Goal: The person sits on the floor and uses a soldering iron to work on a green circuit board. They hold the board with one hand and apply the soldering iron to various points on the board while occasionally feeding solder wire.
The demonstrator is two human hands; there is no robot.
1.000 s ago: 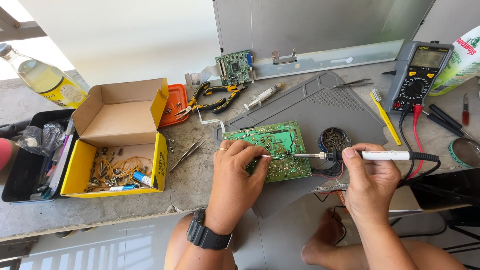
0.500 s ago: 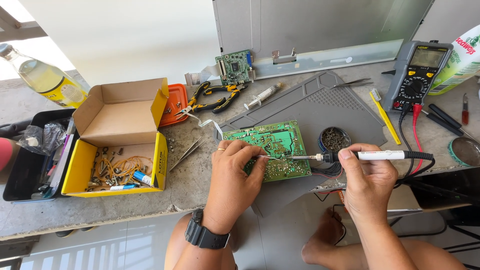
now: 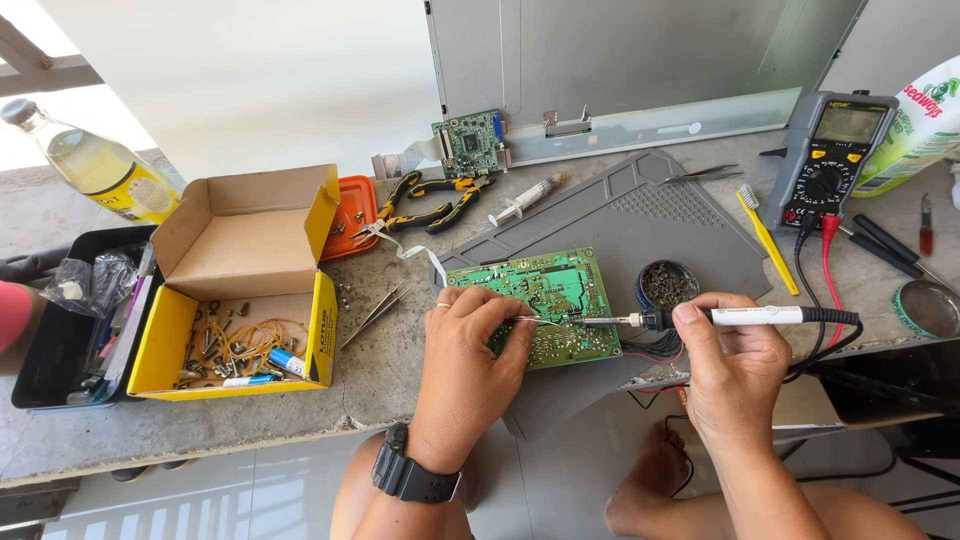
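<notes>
The green circuit board (image 3: 553, 305) was pinned flat under the left hand (image 3: 470, 365); the soldering iron (image 3: 700, 318), gripped in the right hand (image 3: 735, 370), was laid leftward, tip on the board.

Left hand (image 3: 470, 365) palm-down with fingers curled inward, thumb tucked toward the fingertips, a ring on one finger, a dark watch strapped round the wrist, forearm rising from the lower edge of view. Right hand (image 3: 728, 365) closed in a pen-style grip, thumb on top and fingers wrapped beneath, knuckles turned leftward, wrist bent slightly, forearm slanting in from the lower right. Both hands level with each other and apart, bare knees and a bare foot showing below between the forearms
</notes>
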